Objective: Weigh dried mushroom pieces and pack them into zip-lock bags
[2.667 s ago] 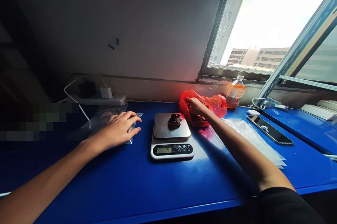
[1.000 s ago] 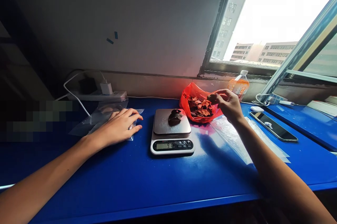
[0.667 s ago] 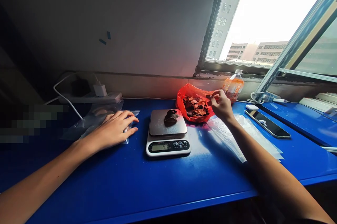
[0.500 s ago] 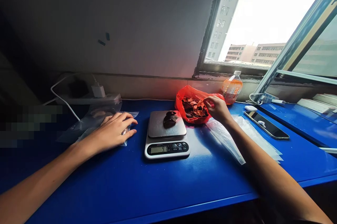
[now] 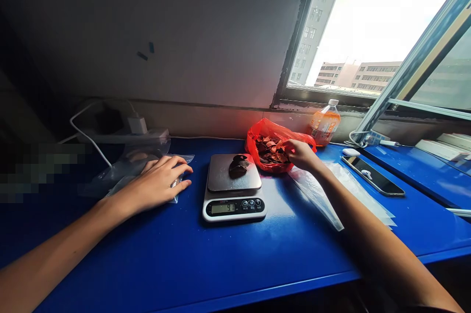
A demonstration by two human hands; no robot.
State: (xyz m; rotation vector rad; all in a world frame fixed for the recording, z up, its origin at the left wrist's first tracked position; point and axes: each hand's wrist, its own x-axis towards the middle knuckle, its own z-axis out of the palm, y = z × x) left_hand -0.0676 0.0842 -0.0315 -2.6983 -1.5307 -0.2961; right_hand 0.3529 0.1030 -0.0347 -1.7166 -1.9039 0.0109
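Note:
A digital kitchen scale (image 5: 234, 209) stands on the blue table, with dark, curled dried peel (image 5: 238, 167) on its metal plate. Its display seems to read 9.1. To its right, a red plastic bag (image 5: 253, 142) gapes, full of dried peel pieces (image 5: 271, 148). My right hand (image 5: 302, 155) reaches into the bag's right side, fingers drawn together at the pieces; the fingertips are partly hidden, so what they pinch is unclear. Left of the scale, my left hand (image 5: 162, 180) lies palm down with fingers spread, over clear plastic bags (image 5: 175, 196).
Flat clear bags (image 5: 353, 195) lie under my right forearm. Beyond them are a phone (image 5: 375, 175) with an earbud on it and a white earbud case (image 5: 351, 152). An orange drink bottle (image 5: 326, 124) stands behind the red bag. A charger (image 5: 137, 125) with a white cable sits at the back left.
My right hand has dipped lower and slightly left, its fingers now down at the peel pieces in the red bag. My left hand and the peel on the scale stay put.

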